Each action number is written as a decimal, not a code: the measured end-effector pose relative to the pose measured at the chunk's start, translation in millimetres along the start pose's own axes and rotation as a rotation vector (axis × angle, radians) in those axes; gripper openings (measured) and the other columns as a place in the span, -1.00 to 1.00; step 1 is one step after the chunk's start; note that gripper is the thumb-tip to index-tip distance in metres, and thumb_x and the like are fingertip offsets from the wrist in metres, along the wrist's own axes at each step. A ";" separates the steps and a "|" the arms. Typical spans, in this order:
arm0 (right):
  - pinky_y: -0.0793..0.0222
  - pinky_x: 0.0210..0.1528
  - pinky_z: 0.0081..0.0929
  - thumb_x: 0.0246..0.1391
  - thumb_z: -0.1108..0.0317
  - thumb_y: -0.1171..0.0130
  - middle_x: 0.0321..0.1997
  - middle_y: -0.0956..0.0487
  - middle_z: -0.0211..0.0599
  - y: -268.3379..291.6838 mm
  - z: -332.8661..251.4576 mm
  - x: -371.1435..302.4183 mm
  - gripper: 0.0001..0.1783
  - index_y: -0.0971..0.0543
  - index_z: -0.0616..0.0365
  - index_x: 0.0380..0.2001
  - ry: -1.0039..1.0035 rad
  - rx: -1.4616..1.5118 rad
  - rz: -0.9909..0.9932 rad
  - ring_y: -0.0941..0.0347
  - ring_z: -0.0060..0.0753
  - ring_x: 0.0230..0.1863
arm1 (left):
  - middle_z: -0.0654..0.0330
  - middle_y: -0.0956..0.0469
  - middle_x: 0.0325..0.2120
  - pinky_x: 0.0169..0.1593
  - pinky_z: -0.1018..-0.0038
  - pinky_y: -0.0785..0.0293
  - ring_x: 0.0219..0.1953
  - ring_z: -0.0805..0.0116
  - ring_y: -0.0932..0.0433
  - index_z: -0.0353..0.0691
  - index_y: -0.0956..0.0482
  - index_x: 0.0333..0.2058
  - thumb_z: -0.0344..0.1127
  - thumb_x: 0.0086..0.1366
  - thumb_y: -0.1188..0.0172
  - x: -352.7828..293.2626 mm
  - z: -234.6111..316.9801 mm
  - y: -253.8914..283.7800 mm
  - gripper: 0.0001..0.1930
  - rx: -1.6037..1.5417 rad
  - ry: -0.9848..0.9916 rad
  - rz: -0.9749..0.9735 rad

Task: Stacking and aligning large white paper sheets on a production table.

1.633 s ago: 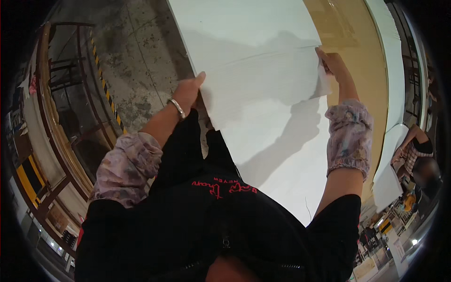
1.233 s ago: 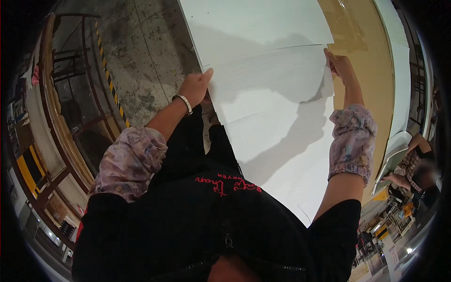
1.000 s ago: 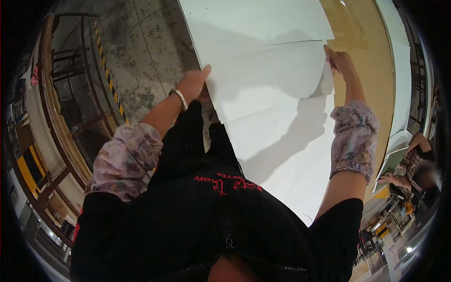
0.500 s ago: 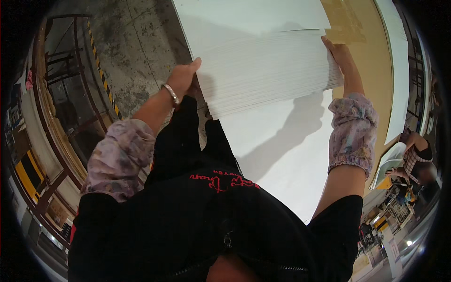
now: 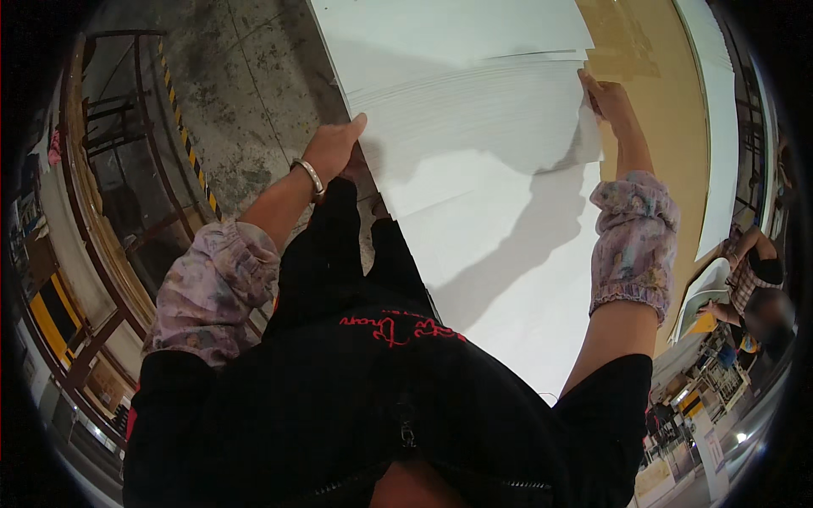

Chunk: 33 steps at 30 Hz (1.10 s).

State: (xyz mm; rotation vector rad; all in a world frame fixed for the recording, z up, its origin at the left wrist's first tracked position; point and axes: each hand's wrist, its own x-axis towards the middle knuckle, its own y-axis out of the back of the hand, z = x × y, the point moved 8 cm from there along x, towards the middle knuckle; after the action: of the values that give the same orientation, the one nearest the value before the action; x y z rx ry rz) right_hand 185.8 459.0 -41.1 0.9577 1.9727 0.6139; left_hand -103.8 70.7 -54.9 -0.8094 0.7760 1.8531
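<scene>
- Since half a second ago, I see both hands drawn slightly toward the wearer's body; the stepped edges of the thin white sheets [image 5: 474, 118], which ran down to the near side, now show mostly toward the far side, leaving the near part smoother.
- My left hand [image 5: 332, 146] grasps the sheets by their left edge, thumb on top; I cannot make out all its fingers below.
- My right hand [image 5: 611, 102] pinches the same sheets at their right edge, close to the far corner.
- The held sheets lie between the two hands, across the larger white surface [image 5: 517, 296], where an arm-shaped shadow falls.
- On the left wrist I see a pale bracelet [image 5: 310, 176]; patterned sleeve covers [image 5: 635, 241] wrap both forearms, and the black top [image 5: 339, 415] bears red lettering.
- Right of the white surface lies brown cardboard [image 5: 677, 152], with another white stack [image 5: 716, 110] beyond it.
- To the left I see stained concrete floor [image 5: 246, 144], yellow-black striped tape [image 5: 187, 135] and a brown frame [image 5: 72, 199].
- At the far right, a co-worker [image 5: 745, 275] in checked clothing reaches toward a pale panel [image 5: 705, 286].
</scene>
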 end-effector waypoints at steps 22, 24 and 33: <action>-0.08 -0.63 -0.60 -0.01 -0.16 -0.09 -0.73 -0.37 -0.52 0.8 -18.5 -7.8 -0.45 -0.55 0.16 -0.63 0.061 -0.025 -0.017 -0.21 -0.63 -0.69 | 0.24 -0.51 -0.53 -0.44 0.49 -0.37 -0.54 0.45 -0.43 -0.35 -0.55 -0.42 0.01 0.20 -0.11 -13.4 16.5 5.9 -0.57 -0.305 -0.041 0.122; -0.03 -0.65 -0.58 0.00 -0.18 -0.08 -0.74 -0.34 -0.53 3.2 -12.8 -1.3 -0.44 -0.55 0.16 -0.64 0.013 -0.077 -0.008 -0.17 -0.64 -0.69 | 0.27 -0.49 -0.57 -0.46 0.50 -0.36 -0.56 0.47 -0.42 -0.34 -0.55 -0.45 -0.01 0.20 -0.10 -10.1 13.2 3.8 -0.59 -0.337 0.072 0.016; -0.12 -0.64 -0.44 0.02 -0.12 -0.07 -0.76 -0.34 -0.38 4.7 -27.0 -9.6 -0.41 -0.46 0.22 -0.76 0.020 -0.149 -0.073 -0.22 -0.50 -0.71 | 0.15 -0.55 -0.55 -0.48 0.47 -0.38 -0.56 0.37 -0.46 -0.41 -0.52 -0.46 0.03 0.23 -0.02 -14.9 16.7 4.3 -0.51 -0.143 0.048 0.045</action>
State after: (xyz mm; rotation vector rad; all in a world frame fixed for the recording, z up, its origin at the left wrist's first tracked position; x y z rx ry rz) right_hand 168.3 452.2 -18.9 0.7885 1.9405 0.7202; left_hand -106.0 74.8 -32.7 -0.9368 0.7029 1.9522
